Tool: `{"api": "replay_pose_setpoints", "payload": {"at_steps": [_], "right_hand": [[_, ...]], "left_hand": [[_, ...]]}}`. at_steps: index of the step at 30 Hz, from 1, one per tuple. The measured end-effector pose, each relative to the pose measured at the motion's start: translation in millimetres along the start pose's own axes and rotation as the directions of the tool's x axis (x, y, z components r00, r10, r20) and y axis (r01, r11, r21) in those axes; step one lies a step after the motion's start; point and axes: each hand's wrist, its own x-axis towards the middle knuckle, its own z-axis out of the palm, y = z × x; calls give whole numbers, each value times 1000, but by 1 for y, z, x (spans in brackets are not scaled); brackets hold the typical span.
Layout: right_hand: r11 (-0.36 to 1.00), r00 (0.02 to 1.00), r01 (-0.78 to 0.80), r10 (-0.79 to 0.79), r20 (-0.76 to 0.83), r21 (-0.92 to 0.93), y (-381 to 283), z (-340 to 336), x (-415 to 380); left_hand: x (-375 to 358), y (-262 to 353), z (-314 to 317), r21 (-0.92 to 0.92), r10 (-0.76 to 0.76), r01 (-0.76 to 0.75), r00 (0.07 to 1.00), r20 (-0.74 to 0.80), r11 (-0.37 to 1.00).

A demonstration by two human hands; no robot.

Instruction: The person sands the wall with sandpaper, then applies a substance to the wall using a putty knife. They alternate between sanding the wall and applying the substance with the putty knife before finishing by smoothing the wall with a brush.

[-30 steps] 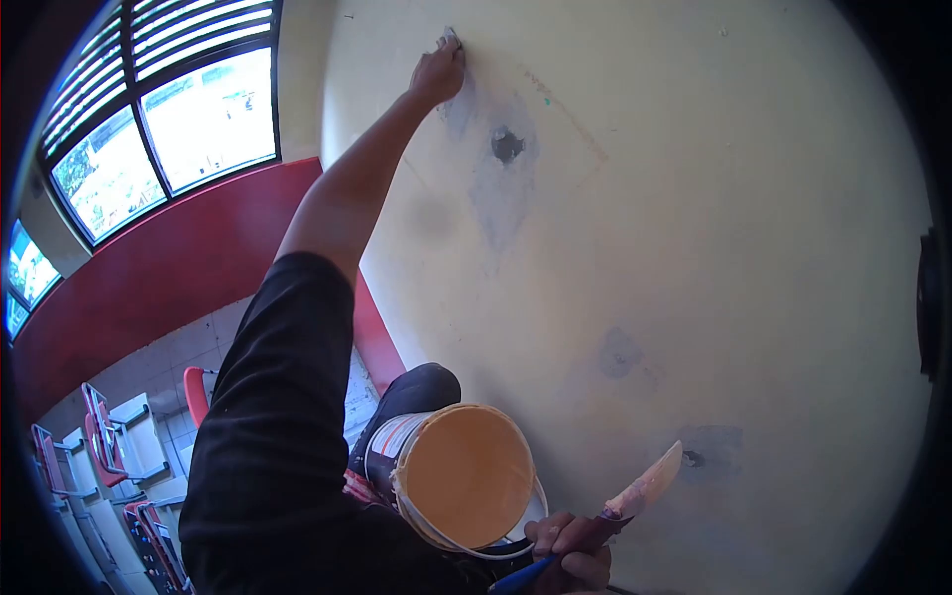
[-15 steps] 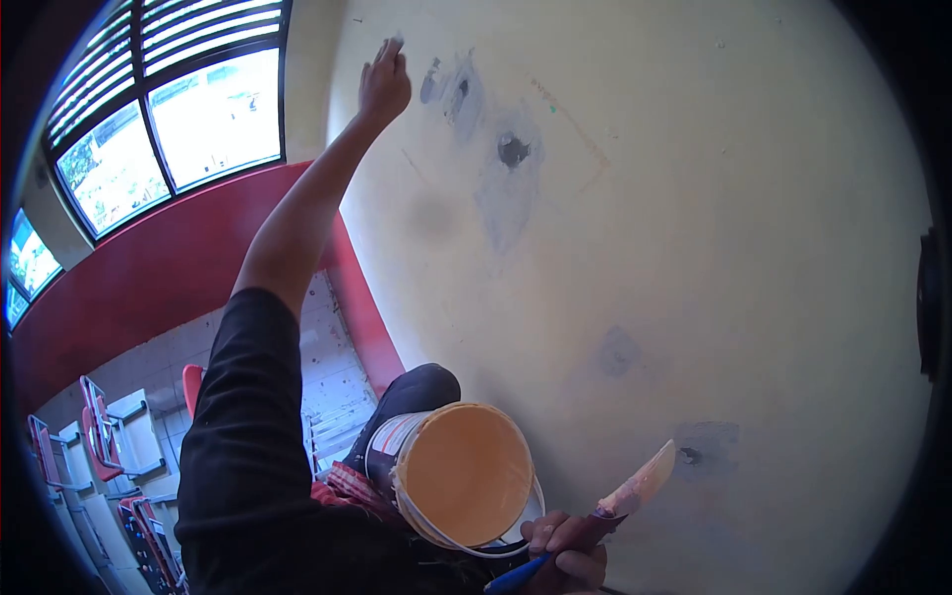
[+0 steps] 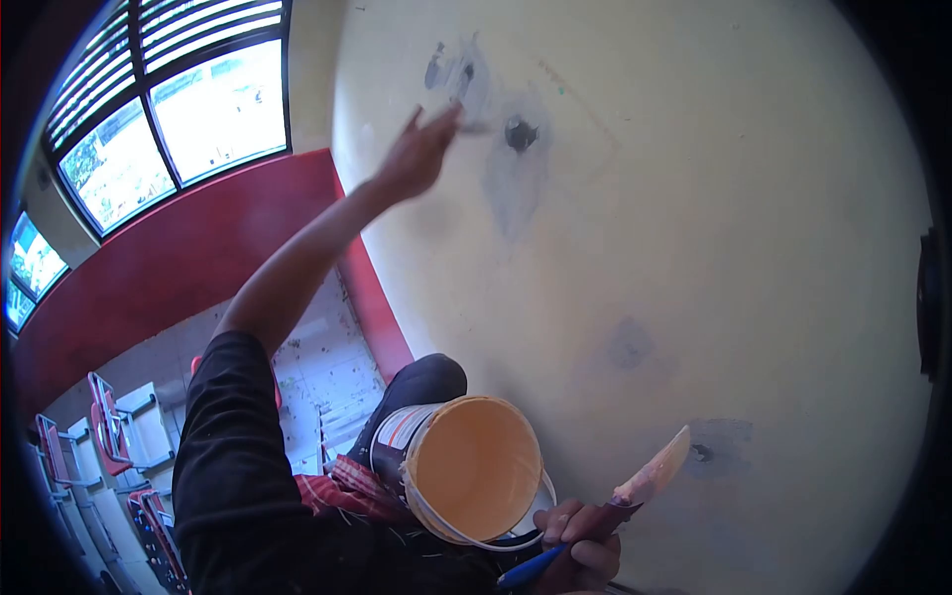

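Observation:
My left hand point(image 3: 421, 154) is raised near the wall, just below and left of a grey patch. Its fingers are partly blurred. A thin greyish sliver point(image 3: 478, 128) sticks out from the fingertips, too smeared to name. At the lower right, my right hand point(image 3: 583, 543) is closed around a tool with a blue handle end point(image 3: 534, 567), a dark red middle and a pale, blade-shaped tip point(image 3: 662, 466) pointing up at the wall. Beside that hand, a tilted bucket point(image 3: 474, 466) with a cream-coated inside leans by my leg; its white handle passes close to my fingers.
The cream wall point(image 3: 754, 248) has a dark hole point(image 3: 520, 133) inside a grey smear and another hole point(image 3: 702, 452) lower right. A barred window point(image 3: 213, 109) stands above a red wall band point(image 3: 188, 213). Several chairs point(image 3: 109, 426) stand on the tiled floor at lower left.
My left hand has come down and to the right along the wall, toward the hole. The right hand, its tool and the bucket appear shifted only slightly with the view.

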Motion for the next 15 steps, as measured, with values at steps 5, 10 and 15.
{"api": "replay_pose_setpoints", "payload": {"at_steps": [5, 10, 15], "right_hand": [[1000, 1000, -24, 24, 3, -20, -1, 0, -4], [1000, 999, 10, -11, -41, -18, 4, -6, -5], [999, 999, 36, -36, 26, -20, 3, -6, 1]], "left_hand": [[86, -37, -26, 70, 27, 8, 875, -484, 998], [154, -18, -30, 73, 104, -85, 942, -320, 994], [125, -61, 31, 160, 176, -143, 962, -210, 977]]}}
